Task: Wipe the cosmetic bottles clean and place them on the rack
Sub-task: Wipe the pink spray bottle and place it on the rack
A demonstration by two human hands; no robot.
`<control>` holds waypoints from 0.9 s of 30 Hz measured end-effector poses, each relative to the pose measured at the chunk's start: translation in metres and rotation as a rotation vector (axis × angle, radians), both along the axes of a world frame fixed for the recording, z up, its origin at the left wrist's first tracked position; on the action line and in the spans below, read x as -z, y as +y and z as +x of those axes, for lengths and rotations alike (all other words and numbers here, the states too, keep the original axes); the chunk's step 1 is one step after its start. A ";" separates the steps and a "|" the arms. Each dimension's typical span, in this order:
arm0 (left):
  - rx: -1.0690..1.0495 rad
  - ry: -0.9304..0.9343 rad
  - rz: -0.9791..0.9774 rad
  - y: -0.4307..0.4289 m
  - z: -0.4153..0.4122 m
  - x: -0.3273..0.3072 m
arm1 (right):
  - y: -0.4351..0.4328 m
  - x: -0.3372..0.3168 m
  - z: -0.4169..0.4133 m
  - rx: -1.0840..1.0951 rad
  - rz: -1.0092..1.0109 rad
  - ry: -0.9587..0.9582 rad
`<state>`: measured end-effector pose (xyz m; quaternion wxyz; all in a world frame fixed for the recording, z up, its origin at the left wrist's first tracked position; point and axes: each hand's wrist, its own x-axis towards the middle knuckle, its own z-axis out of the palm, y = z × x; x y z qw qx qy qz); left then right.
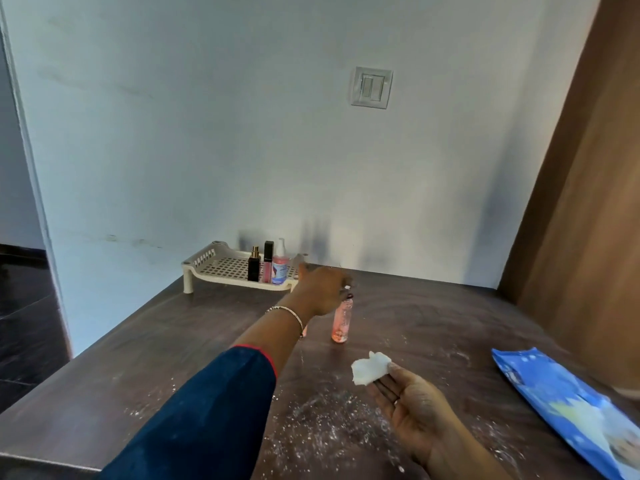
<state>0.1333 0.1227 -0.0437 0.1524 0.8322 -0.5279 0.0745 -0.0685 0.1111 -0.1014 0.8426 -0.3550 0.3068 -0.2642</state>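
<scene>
Where the dark, wood-grained table [104,393] lies nearest the person, it is dusted with fine white powder [322,420]; above this patch the right hand [412,400] is turned palm up, its fingertips and thumb pinching a crumpled white wipe [370,372]; to its right a glossy blue packet [561,410] lies flat near the table's edge. The two hands are well apart; the left arm, in a dark blue sleeve [207,417] with red trim, stretches forward, a thin metal bracelet [287,315] round the wrist; the left hand [322,289] has its fingers curled down over the dark cap of a slim, clear pink bottle [341,320], which stands upright on the table, short of the rack. Farther back, against the pale wall [173,133], sits the cream plastic rack [214,265], a lattice tray on short legs; on its right part stand a squat black perfume bottle [254,270] with a gold top, a slender pink lip-gloss tube [267,263] with a black cap, and a rounded pink pump bottle [280,266], close together. High on the wall is a square grey switch [371,86]; a brown wooden panel [588,202] rises at the right.
</scene>
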 end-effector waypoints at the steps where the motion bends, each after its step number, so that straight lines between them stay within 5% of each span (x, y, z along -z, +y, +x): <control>1: 0.000 0.002 -0.015 -0.002 -0.003 0.004 | -0.001 0.000 -0.005 0.006 0.005 -0.007; 12: -0.040 0.080 -0.153 0.012 -0.026 -0.004 | -0.010 0.002 -0.042 0.055 0.041 -0.059; 18: 0.232 0.542 -0.347 0.060 -0.066 -0.016 | 0.000 0.002 -0.076 0.150 0.054 -0.071; 27: 0.290 0.849 -0.449 0.100 -0.132 0.015 | 0.018 0.000 -0.109 0.256 -0.173 -0.017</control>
